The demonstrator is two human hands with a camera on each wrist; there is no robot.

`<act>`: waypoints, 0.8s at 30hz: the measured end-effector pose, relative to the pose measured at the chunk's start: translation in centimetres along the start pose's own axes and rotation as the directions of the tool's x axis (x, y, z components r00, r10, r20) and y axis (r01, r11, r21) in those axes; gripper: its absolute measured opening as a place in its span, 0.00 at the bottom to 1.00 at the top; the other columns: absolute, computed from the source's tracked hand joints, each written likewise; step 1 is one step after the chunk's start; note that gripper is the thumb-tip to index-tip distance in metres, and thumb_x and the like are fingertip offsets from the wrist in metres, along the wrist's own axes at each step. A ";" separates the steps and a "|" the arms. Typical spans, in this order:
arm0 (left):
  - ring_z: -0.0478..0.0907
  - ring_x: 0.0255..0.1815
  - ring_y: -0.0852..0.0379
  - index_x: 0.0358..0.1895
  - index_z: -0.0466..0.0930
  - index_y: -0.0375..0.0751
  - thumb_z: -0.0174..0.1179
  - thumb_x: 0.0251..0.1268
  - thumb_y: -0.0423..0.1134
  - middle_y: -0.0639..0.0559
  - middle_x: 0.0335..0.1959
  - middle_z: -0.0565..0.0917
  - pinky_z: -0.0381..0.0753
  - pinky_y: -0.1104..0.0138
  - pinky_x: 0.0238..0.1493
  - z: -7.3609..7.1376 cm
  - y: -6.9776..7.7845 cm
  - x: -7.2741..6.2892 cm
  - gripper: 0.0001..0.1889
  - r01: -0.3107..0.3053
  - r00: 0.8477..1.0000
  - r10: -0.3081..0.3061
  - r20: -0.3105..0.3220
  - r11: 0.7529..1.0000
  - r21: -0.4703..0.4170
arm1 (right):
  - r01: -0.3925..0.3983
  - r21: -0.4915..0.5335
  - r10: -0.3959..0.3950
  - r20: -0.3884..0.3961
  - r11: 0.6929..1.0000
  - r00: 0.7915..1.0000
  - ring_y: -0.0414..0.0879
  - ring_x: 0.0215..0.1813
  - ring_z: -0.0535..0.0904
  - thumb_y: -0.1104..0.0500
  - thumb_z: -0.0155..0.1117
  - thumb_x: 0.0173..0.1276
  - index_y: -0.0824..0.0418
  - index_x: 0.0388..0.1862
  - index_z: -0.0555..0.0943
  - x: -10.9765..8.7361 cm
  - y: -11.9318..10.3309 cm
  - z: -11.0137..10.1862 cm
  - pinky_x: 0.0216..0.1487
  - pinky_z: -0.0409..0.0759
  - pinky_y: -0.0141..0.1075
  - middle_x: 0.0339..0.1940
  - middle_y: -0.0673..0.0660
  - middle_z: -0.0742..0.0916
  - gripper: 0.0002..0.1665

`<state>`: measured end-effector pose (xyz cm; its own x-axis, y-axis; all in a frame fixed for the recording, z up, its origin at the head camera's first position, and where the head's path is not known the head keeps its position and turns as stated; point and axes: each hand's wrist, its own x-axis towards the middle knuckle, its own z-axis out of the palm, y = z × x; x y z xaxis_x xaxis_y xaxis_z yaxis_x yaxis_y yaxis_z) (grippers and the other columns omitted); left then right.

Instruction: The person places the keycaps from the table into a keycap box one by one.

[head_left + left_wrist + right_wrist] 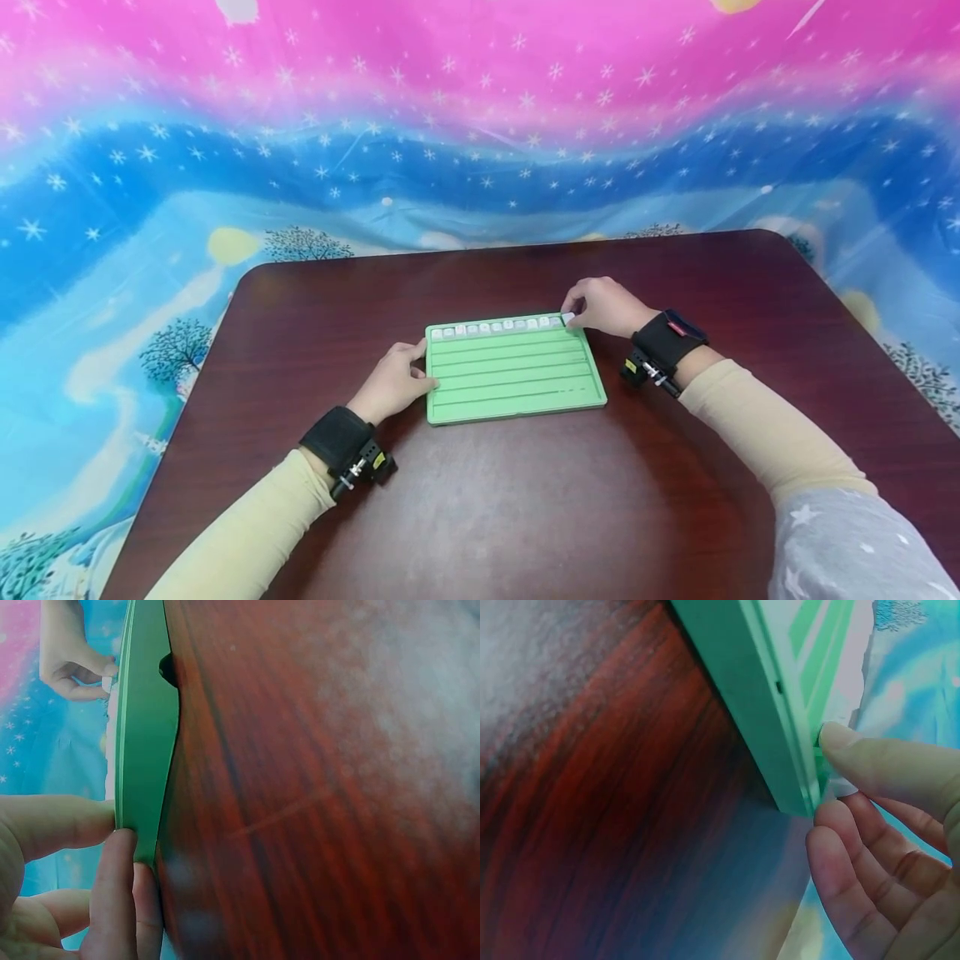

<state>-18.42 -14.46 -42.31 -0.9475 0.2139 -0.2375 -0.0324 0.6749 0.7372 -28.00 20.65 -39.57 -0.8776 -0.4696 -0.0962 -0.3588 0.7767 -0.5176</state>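
Note:
A light green ridged tray (510, 367) lies on the table, with a row of small white keycaps (496, 327) along its far edge. My left hand (392, 382) grips the tray's left side; in the left wrist view its fingertips (116, 855) press on the green side wall (146, 742). At the far right corner, my right hand (603, 306) pinches a white keycap (567, 318) between thumb and fingers, right at the end of the row. The right wrist view shows this keycap (843, 787) mostly hidden by the thumb and fingertips.
The dark reddish-brown table (510, 508) has rounded far corners. Behind it hangs a pink and blue patterned cloth (480, 133), which also shows along both sides. Black straps with small cameras (378, 467) sit on both wrists.

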 end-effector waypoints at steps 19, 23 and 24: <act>0.78 0.45 0.52 0.80 0.54 0.31 0.66 0.69 0.33 0.32 0.71 0.66 0.77 0.62 0.43 0.1 0.1 0.2 0.41 0.003 1.000 -0.002 -0.010 1.000 0.026 | 0.029 -0.010 -0.029 0.003 1.000 1.000 0.53 0.43 0.78 0.67 0.74 0.66 0.62 0.44 0.88 -0.1 0.4 0.4 0.47 0.77 0.47 0.44 0.60 0.84 0.08; 0.78 0.45 0.51 0.80 0.54 0.31 0.66 0.69 0.33 0.33 0.70 0.66 0.77 0.61 0.44 0.1 0.0 0.2 0.41 0.001 1.000 -0.001 -0.011 1.000 0.030 | 0.036 0.000 -0.036 0.000 0.999 0.999 0.53 0.43 0.78 0.67 0.73 0.67 0.62 0.43 0.88 -0.3 0.4 0.5 0.47 0.78 0.47 0.45 0.59 0.84 0.07; 0.78 0.45 0.51 0.80 0.54 0.31 0.66 0.69 0.33 0.33 0.70 0.66 0.77 0.61 0.44 0.1 0.0 0.2 0.41 0.002 1.000 -0.001 -0.012 1.000 0.030 | 0.039 0.001 -0.039 -0.002 0.999 0.999 0.52 0.43 0.78 0.67 0.73 0.67 0.62 0.43 0.88 -0.3 0.4 0.5 0.47 0.78 0.47 0.44 0.59 0.84 0.07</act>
<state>-18.55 -14.33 -42.43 -0.9513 0.2046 -0.2307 -0.0242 0.6965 0.7172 -27.75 20.88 -40.18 -0.8635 -0.4988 -0.0742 -0.3927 0.7575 -0.5215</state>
